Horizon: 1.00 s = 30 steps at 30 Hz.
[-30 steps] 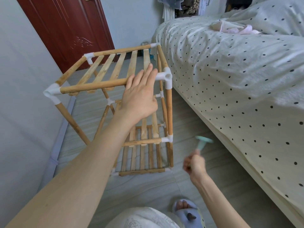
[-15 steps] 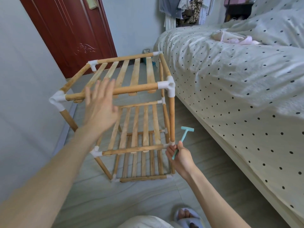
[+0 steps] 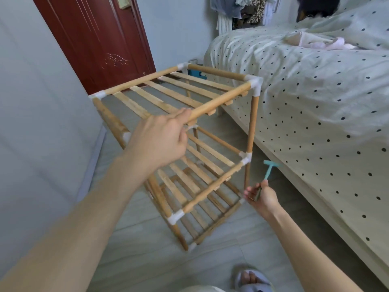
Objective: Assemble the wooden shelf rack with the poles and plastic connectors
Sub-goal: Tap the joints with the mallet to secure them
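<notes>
Rack: the wooden rack point(image 3: 202, 144) stands on the floor point(image 3: 147, 260) between the wall point(image 3: 42, 123) and the bed point(image 3: 315, 102), just beside the bed frame, tilted toward the viewer rather than square on its feet.
Done so far: three slatted shelves sit between the poles, and white plastic connectors show at every corner that can be seen, such as the top corner by the bed point(image 3: 255, 86). It looks close to finished.
Left to do: probably only seating joints tighter and setting the rack straight; no loose poles or connectors are in view. The near top corner is hidden behind the left hand, so I cannot tell how it sits.
Left hand: the left hand point(image 3: 160, 142) grips the near end of the front top pole point(image 3: 219, 101), fingers curled round it.
Right hand: the right hand point(image 3: 262, 196) holds a small teal mallet point(image 3: 269, 169) by its handle, head up, near the lower right corner of the rack.
Shelves as holders: all three hold nothing.
Bed: a pale cloth point(image 3: 315, 42) lies on the dotted cover.
</notes>
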{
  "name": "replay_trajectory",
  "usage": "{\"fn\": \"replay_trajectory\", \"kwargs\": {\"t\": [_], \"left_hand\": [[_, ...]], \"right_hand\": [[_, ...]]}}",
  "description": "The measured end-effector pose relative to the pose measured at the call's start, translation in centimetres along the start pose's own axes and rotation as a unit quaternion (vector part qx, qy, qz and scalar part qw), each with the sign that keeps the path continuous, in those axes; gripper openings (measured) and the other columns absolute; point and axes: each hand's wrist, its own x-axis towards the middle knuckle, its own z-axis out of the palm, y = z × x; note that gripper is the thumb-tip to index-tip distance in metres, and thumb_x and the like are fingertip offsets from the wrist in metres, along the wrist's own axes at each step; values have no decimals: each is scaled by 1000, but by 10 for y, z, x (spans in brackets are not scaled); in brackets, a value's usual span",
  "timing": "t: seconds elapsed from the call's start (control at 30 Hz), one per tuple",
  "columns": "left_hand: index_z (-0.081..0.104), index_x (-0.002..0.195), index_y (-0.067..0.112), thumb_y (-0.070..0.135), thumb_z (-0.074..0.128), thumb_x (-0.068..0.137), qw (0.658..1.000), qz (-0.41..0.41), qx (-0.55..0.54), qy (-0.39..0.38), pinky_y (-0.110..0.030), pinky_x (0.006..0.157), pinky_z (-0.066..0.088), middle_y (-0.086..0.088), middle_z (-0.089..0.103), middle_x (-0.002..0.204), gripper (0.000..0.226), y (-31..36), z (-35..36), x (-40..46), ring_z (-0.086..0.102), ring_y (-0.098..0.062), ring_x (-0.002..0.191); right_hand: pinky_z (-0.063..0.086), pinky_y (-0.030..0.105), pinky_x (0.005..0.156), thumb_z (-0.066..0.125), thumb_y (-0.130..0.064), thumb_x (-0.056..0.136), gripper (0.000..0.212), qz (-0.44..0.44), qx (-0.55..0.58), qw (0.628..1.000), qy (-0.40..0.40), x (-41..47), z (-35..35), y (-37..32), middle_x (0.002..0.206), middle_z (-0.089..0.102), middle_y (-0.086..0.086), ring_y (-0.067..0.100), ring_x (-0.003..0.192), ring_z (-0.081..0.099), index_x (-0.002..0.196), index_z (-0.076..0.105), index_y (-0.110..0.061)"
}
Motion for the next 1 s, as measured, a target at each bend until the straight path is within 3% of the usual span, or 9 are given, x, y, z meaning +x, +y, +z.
{"fn": "replay_trajectory", "kwargs": {"t": [0.1,0.23,0.3,0.37,0.43,0.63,0.8,0.93,1.0], "left_hand": [[25,148,23,20,42,93,998,8,-38,-54,-14,50,33,7,29,152,57,1,6,13,37,-2,51],[8,151,25,21,40,92,992,-4,-50,-117,-21,56,37,9,8,158,66,6,11,20,48,-5,63],[7,151,26,18,40,91,991,-9,-59,-121,-17,49,29,10,7,158,68,6,12,19,43,-2,58],[10,150,26,17,40,91,990,-14,-74,-122,-14,48,26,11,8,158,68,5,12,19,43,-1,57],[11,150,26,16,40,91,989,-18,-79,-122,-15,49,28,11,9,157,67,6,11,19,43,-1,57],[10,151,25,16,40,90,988,-27,-75,-130,-28,67,44,11,7,158,68,10,8,18,45,-10,67],[10,151,25,17,40,90,987,-29,-82,-134,-27,66,45,11,7,158,68,10,8,19,40,-10,58],[11,150,26,18,40,90,987,-31,-86,-130,-28,64,44,12,8,158,67,10,10,18,34,-5,53],[11,150,26,18,40,90,987,-32,-86,-130,-28,65,43,12,8,158,67,10,9,19,35,-8,55]], "right_hand": [[41,30,55,23,-38,102,42,-45,68,994,79,2,4,-4,53,35,0,16,47,34,69,38,-18],[39,28,52,22,-30,100,34,-84,200,956,199,14,20,-18,58,38,3,16,48,34,76,41,-16],[39,28,53,22,-30,100,32,-72,161,969,171,18,32,-14,59,39,2,16,49,36,78,41,-15],[39,29,53,22,-34,102,36,-46,-12,998,49,18,43,-4,56,35,-1,15,49,35,76,39,-17],[37,28,51,22,-34,103,38,-51,-159,984,-59,15,46,0,54,31,-4,14,48,30,75,40,-16],[44,25,53,21,-39,102,38,-87,147,968,186,18,58,-28,63,44,1,12,50,41,99,47,-11],[32,25,44,26,-29,102,34,17,35,998,55,22,64,-16,60,29,-3,10,48,27,74,39,-16],[29,22,42,25,-36,102,37,-46,206,970,120,27,55,-19,54,30,-5,11,43,27,70,36,-19],[23,17,37,25,-34,101,40,-11,194,980,52,26,53,-16,46,27,-7,10,36,23,65,32,-21]]}}
